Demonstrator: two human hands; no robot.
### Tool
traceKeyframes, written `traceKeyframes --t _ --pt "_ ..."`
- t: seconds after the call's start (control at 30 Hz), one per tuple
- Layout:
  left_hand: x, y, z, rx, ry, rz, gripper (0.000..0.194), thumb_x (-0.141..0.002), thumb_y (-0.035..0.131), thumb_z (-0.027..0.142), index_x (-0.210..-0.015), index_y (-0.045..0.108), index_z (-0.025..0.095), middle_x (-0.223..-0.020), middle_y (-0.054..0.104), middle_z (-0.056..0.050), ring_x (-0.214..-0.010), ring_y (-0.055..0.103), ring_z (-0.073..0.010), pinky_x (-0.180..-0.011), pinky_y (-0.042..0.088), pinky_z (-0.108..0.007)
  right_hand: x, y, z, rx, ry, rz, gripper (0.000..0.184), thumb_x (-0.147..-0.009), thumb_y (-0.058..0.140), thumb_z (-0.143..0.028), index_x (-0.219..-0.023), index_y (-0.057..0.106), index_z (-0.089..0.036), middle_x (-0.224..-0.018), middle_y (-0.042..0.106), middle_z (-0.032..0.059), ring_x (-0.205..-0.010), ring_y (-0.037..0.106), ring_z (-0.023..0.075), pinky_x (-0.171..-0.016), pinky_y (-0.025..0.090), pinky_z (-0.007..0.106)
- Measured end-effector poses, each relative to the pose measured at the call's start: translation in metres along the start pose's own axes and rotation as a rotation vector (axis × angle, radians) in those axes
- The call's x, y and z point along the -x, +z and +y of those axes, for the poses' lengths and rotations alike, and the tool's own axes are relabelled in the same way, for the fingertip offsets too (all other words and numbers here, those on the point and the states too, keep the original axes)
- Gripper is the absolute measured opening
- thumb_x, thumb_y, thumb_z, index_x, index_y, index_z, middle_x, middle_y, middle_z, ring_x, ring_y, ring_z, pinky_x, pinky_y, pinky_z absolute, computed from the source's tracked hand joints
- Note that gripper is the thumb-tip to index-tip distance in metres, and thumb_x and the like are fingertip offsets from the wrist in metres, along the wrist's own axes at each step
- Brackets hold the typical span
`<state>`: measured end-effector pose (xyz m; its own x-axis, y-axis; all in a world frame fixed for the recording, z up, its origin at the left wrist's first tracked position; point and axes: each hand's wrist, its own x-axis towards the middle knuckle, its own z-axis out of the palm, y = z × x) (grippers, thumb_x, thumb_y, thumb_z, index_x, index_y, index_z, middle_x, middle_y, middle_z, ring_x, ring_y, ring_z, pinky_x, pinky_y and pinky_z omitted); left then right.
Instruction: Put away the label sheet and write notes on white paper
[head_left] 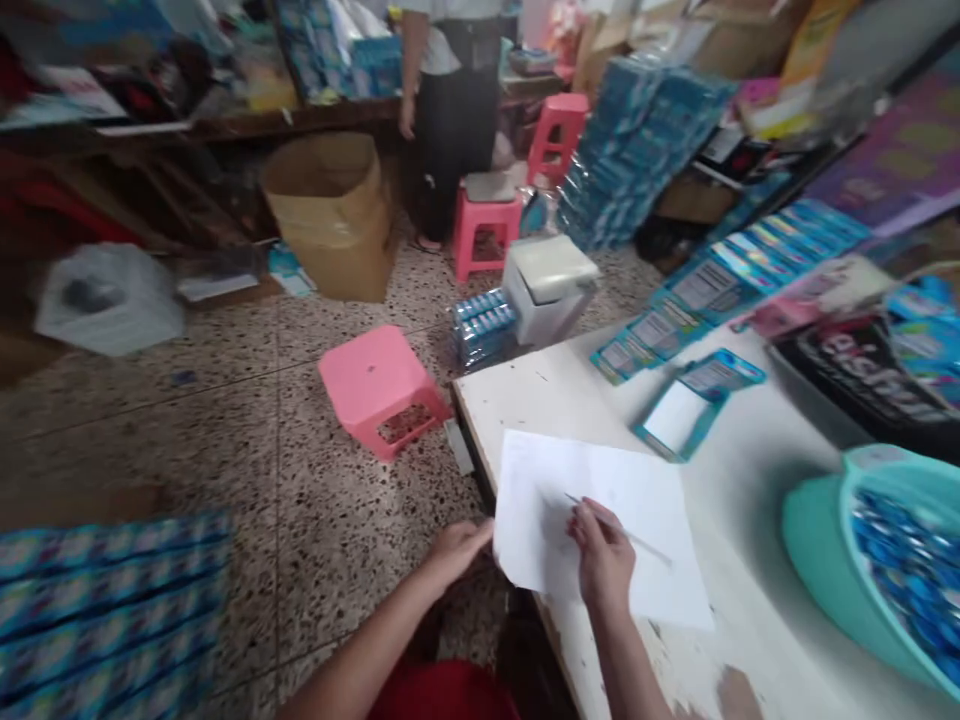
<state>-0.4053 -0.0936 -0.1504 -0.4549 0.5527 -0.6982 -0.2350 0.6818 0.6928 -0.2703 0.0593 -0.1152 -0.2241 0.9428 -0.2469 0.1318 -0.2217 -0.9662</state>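
Note:
A white sheet of paper point(600, 515) lies on the white table point(750, 480) near its front left corner. My right hand point(604, 555) rests on the sheet, fingers closed round a thin pen point(637, 538) whose tip touches the paper. My left hand point(456, 550) is at the sheet's left edge by the table corner, fingers curled on the paper's edge. An open teal card box point(694, 400) lies flat just beyond the sheet.
A teal basin point(825, 560) of blue packets sits at the right. Rows of blue packs point(742, 270) line the table's far side. Pink stools point(379, 385) and a cardboard box point(334, 210) stand on the floor. A person point(450, 100) stands at the back.

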Motion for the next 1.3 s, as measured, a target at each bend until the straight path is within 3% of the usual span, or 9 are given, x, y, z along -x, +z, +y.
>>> traceKeyframes --t 0.1,0.17,0.23,0.33,0.43,0.57,0.73,0.87,1.3 --pt "-0.001 -0.035 0.010 -0.172 0.107 0.287 0.029 -0.081 0.058 0.049 -0.075 0.057 0.021 -0.057 0.050 0.001 -0.059 0.050 -0.0191 -0.057 0.031 -0.025 -0.001 0.009 0.001 -0.095 0.019 -0.002 0.051 -0.069 0.082 -0.051 -0.089 0.062 -0.009 -0.069 0.060 0.0085 -0.058 0.058 0.0222 -0.054 0.050 0.025" --pt "-0.009 -0.045 0.029 -0.256 0.240 0.399 0.015 -0.085 0.056 0.037 -0.086 0.056 0.022 -0.062 0.052 0.002 -0.060 0.051 -0.0187 -0.059 0.031 -0.025 -0.002 0.017 0.000 -0.065 0.002 -0.010 0.048 -0.071 0.081 -0.050 -0.088 0.062 -0.009 -0.069 0.060 0.0091 -0.059 0.058 0.0233 -0.055 0.049 0.026" --pt "-0.026 -0.041 0.054 -0.388 0.404 0.459 0.007 -0.090 0.051 0.027 -0.094 0.055 0.022 -0.073 0.057 -0.001 -0.070 0.054 -0.0197 -0.063 0.033 -0.026 -0.004 0.022 -0.003 -0.032 -0.032 -0.033 0.046 -0.073 0.080 -0.050 -0.087 0.062 -0.010 -0.068 0.060 0.0087 -0.059 0.058 0.0241 -0.055 0.049 0.028" --pt "-0.064 -0.026 0.093 -0.641 0.626 0.510 0.012 -0.092 0.049 0.020 -0.103 0.054 0.019 -0.094 0.059 -0.006 -0.089 0.054 -0.0229 -0.073 0.036 -0.028 -0.007 0.030 -0.008 0.003 -0.109 -0.078 0.040 -0.078 0.076 -0.048 -0.087 0.061 -0.012 -0.067 0.059 0.0072 -0.059 0.057 0.0235 -0.056 0.048 0.028" --pt "-0.099 -0.016 0.116 -0.890 0.752 0.480 0.014 -0.094 0.046 0.020 -0.104 0.054 0.016 -0.094 0.059 -0.009 -0.091 0.051 -0.0252 -0.076 0.037 -0.032 -0.011 0.041 -0.008 0.025 -0.185 -0.102 0.034 -0.082 0.072 -0.044 -0.087 0.060 -0.013 -0.067 0.059 0.0059 -0.058 0.057 0.0227 -0.055 0.048 0.028" --pt "-0.119 -0.014 0.118 -1.086 0.739 0.435 0.017 -0.095 0.040 0.017 -0.098 0.057 0.015 -0.086 0.058 -0.009 -0.086 0.050 -0.0249 -0.074 0.036 -0.033 -0.016 0.052 0.000 0.061 -0.230 -0.121 0.032 -0.085 0.068 -0.045 -0.088 0.058 -0.015 -0.070 0.059 0.0052 -0.060 0.059 0.0236 -0.056 0.049 0.029" --pt "-0.117 -0.014 0.115 -1.046 0.741 0.446 0.025 -0.096 0.043 0.038 -0.094 0.057 0.017 -0.088 0.059 -0.007 -0.087 0.049 -0.0241 -0.075 0.035 -0.033 -0.020 0.050 0.017 0.169 -0.258 -0.138 0.033 -0.089 0.063 -0.048 -0.091 0.056 -0.016 -0.075 0.060 0.0054 -0.065 0.061 0.0250 -0.058 0.051 0.030" --pt "-0.118 -0.013 0.117 -1.041 0.709 0.470 0.026 -0.094 0.049 0.042 -0.094 0.057 0.017 -0.086 0.059 -0.006 -0.087 0.049 -0.0242 -0.075 0.035 -0.033 -0.018 0.044 0.024 0.267 -0.320 -0.124 0.031 -0.092 0.060 -0.047 -0.091 0.056 -0.016 -0.074 0.059 0.0042 -0.061 0.061 0.0226 -0.053 0.049 0.026" --pt "-0.124 -0.013 0.113 -1.055 0.734 0.462 0.028 -0.094 0.047 0.044 -0.095 0.056 0.018 -0.090 0.060 -0.006 -0.088 0.050 -0.0239 -0.076 0.037 -0.034 -0.006 0.032 0.007 0.270 -0.291 -0.033 0.033 -0.091 0.066 -0.048 -0.096 0.058 -0.016 -0.077 0.061 0.0059 -0.066 0.061 0.0263 -0.061 0.051 0.032"
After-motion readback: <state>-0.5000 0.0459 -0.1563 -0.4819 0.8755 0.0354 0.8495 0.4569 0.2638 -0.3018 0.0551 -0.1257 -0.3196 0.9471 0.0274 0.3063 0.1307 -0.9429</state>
